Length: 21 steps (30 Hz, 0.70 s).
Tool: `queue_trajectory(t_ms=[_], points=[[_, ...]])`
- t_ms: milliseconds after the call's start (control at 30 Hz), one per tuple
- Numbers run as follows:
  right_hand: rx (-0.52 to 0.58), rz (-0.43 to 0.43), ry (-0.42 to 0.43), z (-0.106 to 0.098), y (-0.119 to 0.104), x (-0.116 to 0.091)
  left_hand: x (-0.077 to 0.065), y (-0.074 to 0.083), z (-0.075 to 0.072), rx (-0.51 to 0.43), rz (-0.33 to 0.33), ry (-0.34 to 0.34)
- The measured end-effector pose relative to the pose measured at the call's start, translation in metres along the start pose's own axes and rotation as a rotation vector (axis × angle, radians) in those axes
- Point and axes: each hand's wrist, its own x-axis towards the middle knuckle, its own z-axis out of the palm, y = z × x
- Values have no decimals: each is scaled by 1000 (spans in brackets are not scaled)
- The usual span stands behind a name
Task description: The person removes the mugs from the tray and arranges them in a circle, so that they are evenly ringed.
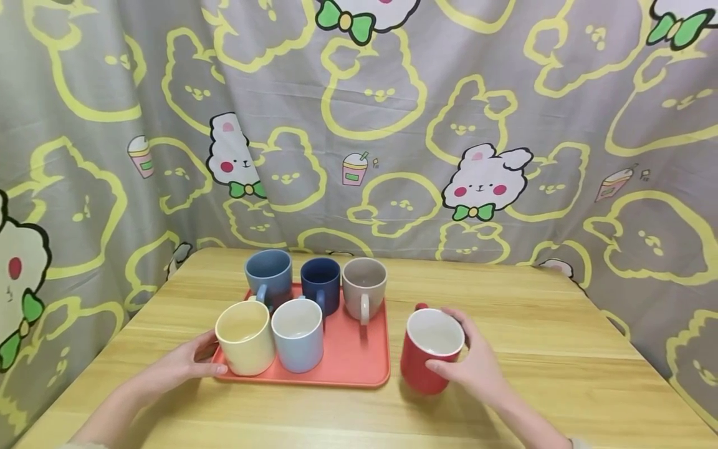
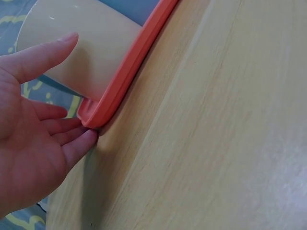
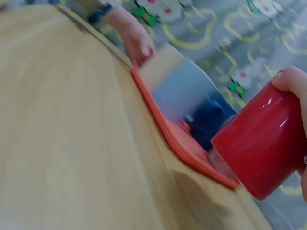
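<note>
A red mug (image 1: 422, 362) with a white inside is in my right hand (image 1: 473, 362), which grips it around its side. In the right wrist view the mug (image 3: 264, 141) hangs tilted above the table, its shadow on the wood. My left hand (image 1: 179, 365) is at the front left corner of an orange-red tray (image 1: 359, 355). Its fingertips touch the tray's corner from below in the left wrist view, while the thumb (image 2: 53, 55) lies straight beside the pale yellow mug (image 1: 244, 343). Beside that mug on the tray stands a light blue mug (image 1: 298, 346).
Along the tray's back stand a blue mug (image 1: 275, 274), a navy mug (image 1: 325, 280) and a grey-beige mug (image 1: 364, 293). Wooden table (image 1: 533, 349) surrounds the tray. A patterned grey curtain (image 1: 392, 156) hangs behind and at both sides.
</note>
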Motion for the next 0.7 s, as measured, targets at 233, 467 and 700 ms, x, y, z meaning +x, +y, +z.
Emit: queue_trajectory(t_ms=[233,467,700], points=[[-99,62,43,-30,31,20,1,0,0,33,-28,15],[-107,122,50,-48,64,44,3,2,1,30,-39,12],[-100,162,33,-51,85,60,3,2,0,35,-23,8]])
